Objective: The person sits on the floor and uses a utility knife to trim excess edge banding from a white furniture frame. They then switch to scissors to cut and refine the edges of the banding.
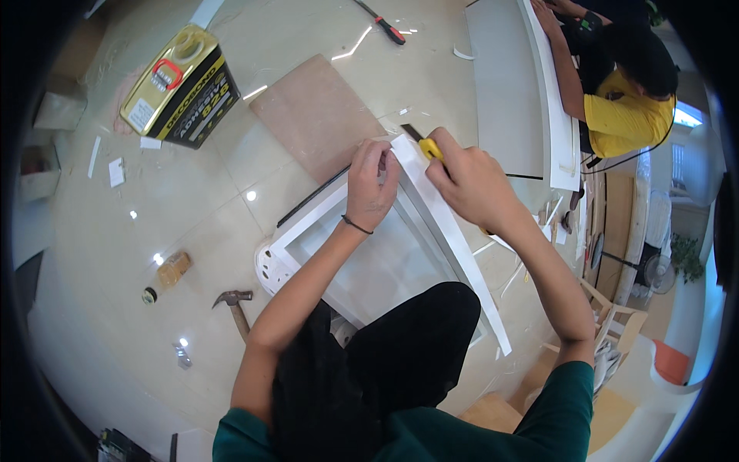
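Note:
A white rectangular frame [308, 235] with a pale, glassy-looking inner panel [377, 254] leans by my black-clad knee. A long white strip [456, 250] runs down its right side, its lower end sticking out past the frame. My left hand [372, 185] is closed at the frame's top corner, fingertips pressed by the strip's upper end; what lies under the fingers is partly hidden. Just to the right, my right hand [479, 185] grips a yellow utility knife [433, 148]. Its dark blade is out, pointing up and left, apart from the strip.
A brown board [317, 115] lies beyond the frame. Around it are an adhesive can [181, 88], a red-black screwdriver [389, 29], a bottle [173, 269] and a hammer [233, 304]. At right, a person in yellow [631, 115] leans over a large white panel [508, 92].

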{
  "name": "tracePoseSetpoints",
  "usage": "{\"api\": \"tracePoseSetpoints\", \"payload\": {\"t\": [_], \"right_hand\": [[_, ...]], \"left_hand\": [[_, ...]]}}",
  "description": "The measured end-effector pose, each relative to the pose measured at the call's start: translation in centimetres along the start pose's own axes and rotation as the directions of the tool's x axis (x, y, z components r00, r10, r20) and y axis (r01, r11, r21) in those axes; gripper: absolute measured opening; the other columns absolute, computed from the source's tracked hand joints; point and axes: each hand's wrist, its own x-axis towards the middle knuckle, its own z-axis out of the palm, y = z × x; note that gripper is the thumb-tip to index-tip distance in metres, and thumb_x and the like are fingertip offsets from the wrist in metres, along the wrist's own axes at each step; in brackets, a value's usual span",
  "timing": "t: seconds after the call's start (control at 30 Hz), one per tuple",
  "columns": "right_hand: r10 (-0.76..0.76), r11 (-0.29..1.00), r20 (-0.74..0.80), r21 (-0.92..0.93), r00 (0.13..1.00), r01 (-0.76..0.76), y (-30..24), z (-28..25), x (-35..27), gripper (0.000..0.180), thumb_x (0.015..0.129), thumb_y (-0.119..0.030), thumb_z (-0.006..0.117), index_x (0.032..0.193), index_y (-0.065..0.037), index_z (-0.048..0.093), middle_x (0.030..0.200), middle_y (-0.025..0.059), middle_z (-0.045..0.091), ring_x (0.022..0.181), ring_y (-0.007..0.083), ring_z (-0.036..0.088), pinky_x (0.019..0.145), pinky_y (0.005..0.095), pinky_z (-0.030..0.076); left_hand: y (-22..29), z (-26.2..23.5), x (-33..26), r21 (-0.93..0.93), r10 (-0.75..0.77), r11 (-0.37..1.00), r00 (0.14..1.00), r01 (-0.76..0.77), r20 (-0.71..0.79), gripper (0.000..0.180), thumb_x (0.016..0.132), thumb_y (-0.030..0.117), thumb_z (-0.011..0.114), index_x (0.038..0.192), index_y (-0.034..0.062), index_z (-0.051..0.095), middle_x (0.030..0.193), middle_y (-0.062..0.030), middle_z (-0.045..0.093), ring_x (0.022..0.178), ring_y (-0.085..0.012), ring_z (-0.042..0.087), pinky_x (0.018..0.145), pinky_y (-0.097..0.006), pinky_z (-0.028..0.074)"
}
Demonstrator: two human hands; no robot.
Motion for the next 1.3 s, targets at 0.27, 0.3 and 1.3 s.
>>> {"api": "tracePoseSetpoints", "payload": {"t": [0.27, 0.3, 1.3], "right_hand": [[-0.053, 0.999, 0.037, -0.005, 0.998, 0.053, -0.1, 2.0, 1.2, 0.020, 0.102, -0.022, 0.052, 0.103, -0.003, 0.048, 0.067, 0.0217, 0.063, 0.066, 0.0438, 0.063, 0.061, 0.0516, 0.049], [-0.039, 0.999, 0.029, -0.002, 0.999, 0.039, -0.1, 2.4, 1.3, 0.019, 0.102, -0.022, 0.052, 0.104, -0.003, 0.048, 0.069, 0.0196, 0.065, 0.067, 0.0424, 0.064, 0.062, 0.0496, 0.049], [-0.059, 0.954, 0.136, -0.284, 0.989, 0.096, -1.1, 2.2, 1.4, 0.021, 0.102, -0.021, 0.050, 0.111, -0.002, 0.050, 0.064, 0.0176, 0.064, 0.059, 0.0386, 0.064, 0.055, 0.0471, 0.052]], "left_hand": [[-0.7, 0.5, 0.0, 0.046, 0.086, 0.996, 0.992, -0.083, -0.087, 0.007, 0.087, -0.003, 0.061, 0.094, -0.0051, 0.061, 0.081, -0.0123, 0.056, 0.070, -0.0239, 0.056, 0.063, -0.033, 0.046], [-0.9, 0.4, 0.0, 0.053, 0.105, 0.993, 0.991, -0.101, -0.087, 0.008, 0.088, -0.003, 0.061, 0.095, -0.0064, 0.062, 0.080, -0.0117, 0.056, 0.067, -0.0210, 0.055, 0.060, -0.031, 0.046], [-1.5, 0.3, -0.3, -0.037, 0.140, 0.989, 0.989, -0.142, -0.039, 0.006, 0.086, 0.000, 0.058, 0.091, -0.0015, 0.056, 0.083, -0.0153, 0.055, 0.079, -0.0350, 0.055, 0.069, -0.042, 0.046]]}}
